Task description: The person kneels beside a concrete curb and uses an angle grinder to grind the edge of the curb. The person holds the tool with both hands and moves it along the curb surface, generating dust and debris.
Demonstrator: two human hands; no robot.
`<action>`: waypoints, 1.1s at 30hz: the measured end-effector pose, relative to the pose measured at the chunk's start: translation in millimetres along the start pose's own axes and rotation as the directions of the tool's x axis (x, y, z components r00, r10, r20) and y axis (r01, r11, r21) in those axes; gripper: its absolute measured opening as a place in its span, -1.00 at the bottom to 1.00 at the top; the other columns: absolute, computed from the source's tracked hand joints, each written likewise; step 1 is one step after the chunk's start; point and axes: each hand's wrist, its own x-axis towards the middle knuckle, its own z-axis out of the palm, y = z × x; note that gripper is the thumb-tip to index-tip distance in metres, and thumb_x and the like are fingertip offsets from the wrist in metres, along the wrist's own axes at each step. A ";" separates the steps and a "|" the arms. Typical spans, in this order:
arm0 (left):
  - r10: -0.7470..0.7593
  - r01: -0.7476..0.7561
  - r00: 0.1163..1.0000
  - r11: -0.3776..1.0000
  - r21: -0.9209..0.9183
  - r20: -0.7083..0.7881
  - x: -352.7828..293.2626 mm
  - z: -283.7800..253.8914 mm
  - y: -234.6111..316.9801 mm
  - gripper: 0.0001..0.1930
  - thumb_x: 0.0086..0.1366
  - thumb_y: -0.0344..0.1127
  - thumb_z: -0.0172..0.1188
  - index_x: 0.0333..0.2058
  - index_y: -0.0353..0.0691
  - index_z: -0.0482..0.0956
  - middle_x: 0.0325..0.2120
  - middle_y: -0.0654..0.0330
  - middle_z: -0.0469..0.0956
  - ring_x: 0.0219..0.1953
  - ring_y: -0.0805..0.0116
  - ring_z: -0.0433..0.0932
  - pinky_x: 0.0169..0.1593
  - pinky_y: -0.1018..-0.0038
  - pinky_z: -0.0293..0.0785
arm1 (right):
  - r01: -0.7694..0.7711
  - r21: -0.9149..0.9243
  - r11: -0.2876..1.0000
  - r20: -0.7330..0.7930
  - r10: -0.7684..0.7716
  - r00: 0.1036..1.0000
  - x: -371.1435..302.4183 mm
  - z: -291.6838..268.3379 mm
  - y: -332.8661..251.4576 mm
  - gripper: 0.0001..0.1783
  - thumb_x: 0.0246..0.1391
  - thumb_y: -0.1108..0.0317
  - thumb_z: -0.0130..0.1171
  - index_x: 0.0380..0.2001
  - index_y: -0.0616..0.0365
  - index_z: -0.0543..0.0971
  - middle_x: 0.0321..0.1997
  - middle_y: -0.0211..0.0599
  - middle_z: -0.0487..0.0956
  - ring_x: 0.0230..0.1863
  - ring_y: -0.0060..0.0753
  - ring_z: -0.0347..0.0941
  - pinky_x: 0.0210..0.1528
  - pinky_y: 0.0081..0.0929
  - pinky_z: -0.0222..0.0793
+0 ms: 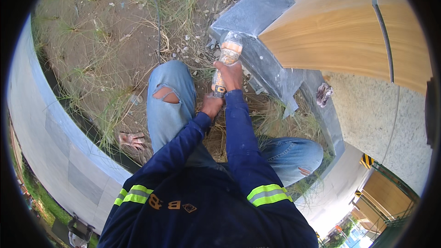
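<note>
Both hands are closed around a dusty orange-and-grey angle grinder (229, 54). My right hand (231, 74) wraps the middle of its body, and my left hand (212, 105) grips the rear end, closer to me. The grinder's far end meets the edge of a grey stone ledge (257, 11) at a corner below the wood-toned wall. Pale dust coats the tool, and its disc is hard to make out.
My bent knees in torn jeans (170, 96) flank the tool. A dusty glove (132, 140) lies on the soil at left. Crumpled cloth (324, 94) rests on the ledge at right. A dark cable (156, 14) crosses the grassy, stone-strewn dirt. A curved pale wall (59, 128) borders the left.
</note>
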 end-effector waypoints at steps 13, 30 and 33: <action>-0.030 0.027 0.999 0.990 -0.142 -0.022 18.6 -15.6 -3.0 -0.84 0.14 -0.41 0.28 -0.28 -0.29 0.63 -0.54 0.22 0.60 -0.62 0.40 0.50 -0.56 0.39 0.36 | 0.053 -0.154 0.987 0.018 -0.051 0.999 10.5 27.6 -17.6 -0.20 -0.30 0.06 0.57 -0.07 0.41 0.50 -0.17 0.12 0.70 -0.13 0.01 0.68 -0.02 -0.22 0.55; 0.049 -0.057 0.997 0.990 -0.129 -0.066 13.6 -2.1 -6.8 -0.85 0.11 -0.40 0.29 -0.32 -0.27 0.63 -0.59 0.25 0.55 -0.65 0.43 0.45 -0.56 0.39 0.33 | 0.056 -0.062 0.997 0.019 -0.055 0.998 12.5 23.3 -3.3 -0.28 -0.28 0.15 0.56 -0.10 0.41 0.53 -0.16 0.09 0.69 -0.15 -0.12 0.67 -0.05 -0.26 0.54; 0.045 -0.049 0.998 0.993 -0.104 -0.043 13.3 -5.1 -7.1 -0.85 0.11 -0.39 0.29 -0.32 -0.28 0.63 -0.58 0.25 0.56 -0.65 0.42 0.46 -0.56 0.39 0.33 | 0.000 -0.054 0.999 -0.006 0.000 1.000 0.8 12.8 -23.1 -0.31 -0.27 0.17 0.55 -0.11 0.42 0.55 -0.19 0.06 0.70 -0.20 -0.13 0.68 -0.09 -0.26 0.55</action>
